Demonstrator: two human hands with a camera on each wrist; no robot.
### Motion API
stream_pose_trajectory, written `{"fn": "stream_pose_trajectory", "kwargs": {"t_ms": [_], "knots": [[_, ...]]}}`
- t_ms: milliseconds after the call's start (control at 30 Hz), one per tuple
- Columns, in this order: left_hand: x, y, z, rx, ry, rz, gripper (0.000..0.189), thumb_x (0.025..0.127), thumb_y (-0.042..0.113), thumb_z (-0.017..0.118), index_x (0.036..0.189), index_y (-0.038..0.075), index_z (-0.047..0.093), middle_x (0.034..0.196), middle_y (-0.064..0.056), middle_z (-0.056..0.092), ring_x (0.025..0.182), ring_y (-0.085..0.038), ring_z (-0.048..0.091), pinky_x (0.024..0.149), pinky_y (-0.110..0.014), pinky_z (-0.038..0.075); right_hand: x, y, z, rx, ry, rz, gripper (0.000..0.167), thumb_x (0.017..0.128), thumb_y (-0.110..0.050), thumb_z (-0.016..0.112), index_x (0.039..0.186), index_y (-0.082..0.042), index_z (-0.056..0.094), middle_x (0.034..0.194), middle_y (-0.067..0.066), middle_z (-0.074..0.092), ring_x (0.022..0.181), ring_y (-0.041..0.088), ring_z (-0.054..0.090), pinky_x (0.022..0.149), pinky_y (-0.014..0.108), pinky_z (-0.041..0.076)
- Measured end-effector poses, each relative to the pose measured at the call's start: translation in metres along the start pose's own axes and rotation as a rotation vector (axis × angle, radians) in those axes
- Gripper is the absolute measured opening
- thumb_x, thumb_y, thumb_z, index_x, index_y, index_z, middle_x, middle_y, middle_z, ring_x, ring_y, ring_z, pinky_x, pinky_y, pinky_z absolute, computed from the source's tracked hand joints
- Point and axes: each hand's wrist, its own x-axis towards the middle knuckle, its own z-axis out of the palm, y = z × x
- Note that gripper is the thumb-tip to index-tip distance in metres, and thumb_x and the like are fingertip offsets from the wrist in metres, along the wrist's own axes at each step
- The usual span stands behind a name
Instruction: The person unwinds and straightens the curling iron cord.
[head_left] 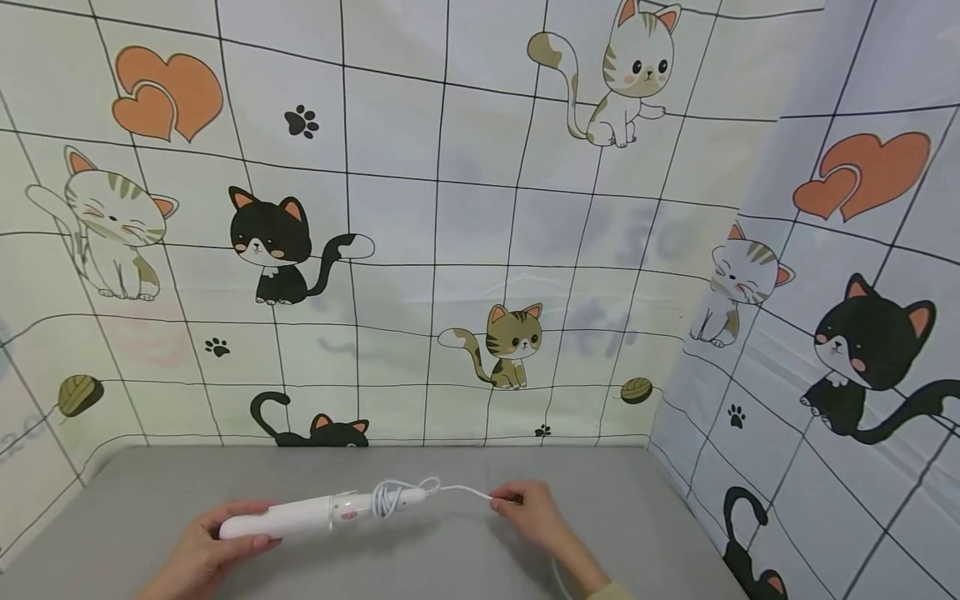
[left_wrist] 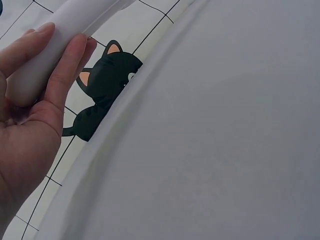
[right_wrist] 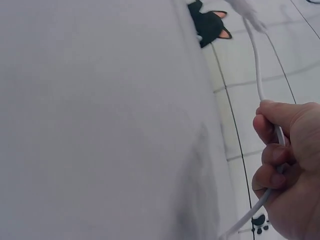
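A white curling iron, wand-shaped, is held slightly tilted above the grey table. My left hand grips its thick rounded end, thumb on one side and fingers on the other; the left wrist view shows the same hold on the white barrel. Several loops of white cord are wound about its narrower end, near a small pink mark. From there the cord runs rightward to my right hand, which pinches it. In the right wrist view the cord passes under the thumb and through curled fingers, then hangs down.
The grey tabletop lies beneath both hands. Behind it and along the right side hangs a pale curtain printed with cats, hearts and grid lines, meeting the table's back edge.
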Motion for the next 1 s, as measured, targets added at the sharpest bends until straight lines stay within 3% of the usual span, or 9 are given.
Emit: {"fn": "stream_pose_trajectory", "kwargs": {"t_ms": [233,533,700,767,900,1000], "knots": [[0.005,0.005,0.005,0.160,0.071,-0.150,0.039,0.096,-0.011,0.061,0.118,0.018,0.076,0.124,0.013,0.068,0.111,-0.009,0.061,0.096,-0.030,0.059,-0.002,0.006,-0.022,0.032,0.049,0.060,0.013,0.094,-0.010,0.074,0.099,0.002,0.076,0.080,0.003,0.070,0.072,0.011,0.061,0.057,0.019,0.050],[0.008,0.002,0.009,0.213,0.097,-0.114,0.039,0.094,-0.011,0.064,0.118,0.017,0.076,0.123,0.014,0.069,0.109,-0.008,0.062,0.091,-0.026,0.060,-0.009,0.005,-0.044,0.157,0.060,0.090,0.014,0.096,-0.010,0.073,0.101,0.003,0.076,0.086,0.013,0.071,0.076,0.011,0.062,0.063,0.020,0.052],[0.010,0.001,0.008,0.263,0.169,-0.121,0.035,0.092,-0.009,0.067,0.117,0.015,0.075,0.120,0.013,0.070,0.106,-0.009,0.063,0.088,-0.026,0.061,-0.011,0.005,-0.055,0.194,0.013,0.091,0.021,0.098,-0.013,0.070,0.105,0.006,0.073,0.088,0.009,0.070,0.074,0.012,0.060,0.060,0.020,0.052],[0.009,0.000,0.006,0.292,0.239,-0.119,0.034,0.091,-0.008,0.070,0.115,0.015,0.077,0.115,0.009,0.071,0.101,-0.011,0.066,0.085,-0.025,0.062,-0.014,0.009,-0.061,0.220,0.006,0.093,0.024,0.098,-0.014,0.070,0.106,0.009,0.072,0.085,0.006,0.069,0.067,0.010,0.055,0.055,0.017,0.047],[0.003,0.002,-0.003,0.213,0.326,-0.098,0.036,0.092,-0.010,0.068,0.109,0.019,0.079,0.111,0.003,0.067,0.095,-0.017,0.072,0.085,-0.028,0.063,-0.020,0.021,-0.072,0.265,0.050,0.129,0.027,0.097,-0.012,0.072,0.107,0.013,0.069,0.077,0.001,0.065,0.056,0.006,0.043,0.046,0.014,0.036],[-0.002,0.004,-0.009,0.116,0.299,-0.088,0.041,0.094,-0.013,0.062,0.110,0.021,0.078,0.115,0.002,0.064,0.098,-0.020,0.072,0.090,-0.031,0.062,-0.022,0.029,-0.076,0.238,0.043,0.142,0.027,0.097,-0.011,0.071,0.108,0.013,0.069,0.077,0.001,0.067,0.055,0.005,0.044,0.046,0.014,0.036]]}}
